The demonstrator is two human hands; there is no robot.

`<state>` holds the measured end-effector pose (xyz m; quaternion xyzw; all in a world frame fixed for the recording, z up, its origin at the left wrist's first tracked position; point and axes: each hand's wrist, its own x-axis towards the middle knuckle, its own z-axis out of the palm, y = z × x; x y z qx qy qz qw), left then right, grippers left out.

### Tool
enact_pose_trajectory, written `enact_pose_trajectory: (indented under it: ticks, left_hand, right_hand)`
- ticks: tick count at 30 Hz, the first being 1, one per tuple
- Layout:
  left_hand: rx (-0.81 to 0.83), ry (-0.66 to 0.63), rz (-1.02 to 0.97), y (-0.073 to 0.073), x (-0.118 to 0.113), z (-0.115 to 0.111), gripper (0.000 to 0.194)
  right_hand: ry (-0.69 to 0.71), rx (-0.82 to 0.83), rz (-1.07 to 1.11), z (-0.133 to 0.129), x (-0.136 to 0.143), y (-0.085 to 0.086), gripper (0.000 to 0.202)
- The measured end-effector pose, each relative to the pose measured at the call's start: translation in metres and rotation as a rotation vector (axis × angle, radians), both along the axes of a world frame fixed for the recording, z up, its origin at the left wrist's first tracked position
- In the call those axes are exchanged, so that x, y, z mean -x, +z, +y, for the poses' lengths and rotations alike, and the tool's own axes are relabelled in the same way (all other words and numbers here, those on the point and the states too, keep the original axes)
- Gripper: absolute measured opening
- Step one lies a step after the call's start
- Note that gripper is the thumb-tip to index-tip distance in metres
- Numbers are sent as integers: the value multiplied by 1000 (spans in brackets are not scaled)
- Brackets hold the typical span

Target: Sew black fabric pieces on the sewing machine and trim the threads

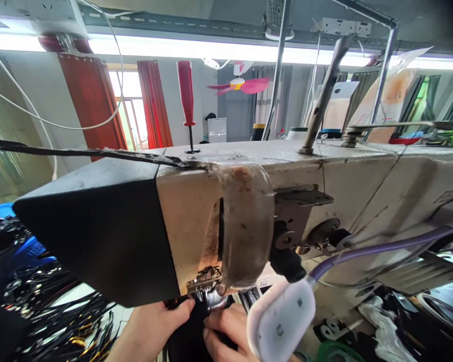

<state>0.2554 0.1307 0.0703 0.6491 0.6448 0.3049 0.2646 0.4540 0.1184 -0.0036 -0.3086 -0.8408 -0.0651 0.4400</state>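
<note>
A worn beige sewing machine (324,176) fills the view, seen from close below its head, with a black cover (98,226) on its left end. Under the head, my left hand (151,327) and my right hand (226,332) press on a piece of black fabric (191,337) at the metal presser foot (211,296). Both thumbs pinch the cloth on either side of the foot. The needle itself is hidden. A white lamp head (279,322) on a purple gooseneck (381,246) hangs just right of my right hand.
A red-handled screwdriver (186,95) stands upright on top of the machine. A heap of black straps (56,311) lies at lower left beside a blue basket (26,249). Red curtains (94,100) and a pink ceiling fan (241,84) are behind.
</note>
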Motion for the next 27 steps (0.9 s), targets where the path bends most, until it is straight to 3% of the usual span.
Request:
enact_pose_trajectory:
  ticks: [7,11,14,16,18,22,27]
  left_hand:
    - [-76,-7,-78,-17,7,11,20]
    - [-218,-53,64,-23,9,12,20]
    - [-670,3,181,-30,8,-1,15]
    - [-1026,-89,244,-35,6,-11,10]
    - [-1229,-257,307,-37,3,-16,15]
    - [-1297,-393,346,-31,0,-15,21]
    - [-1285,-470,354,-22,2,-8,23]
  right_hand:
    - [45,-128,-129,-3,-5,15,22]
    - [14,-132,-107,-1,-6,18,28]
    - [4,-53,-68,-1,-13,24,30]
    - [-14,41,-33,-1,-21,30,36]
    - [-27,106,-13,-2,-27,36,39]
    - [62,110,-7,2,-28,40,28]
    - [107,116,32,15,-22,16,32]
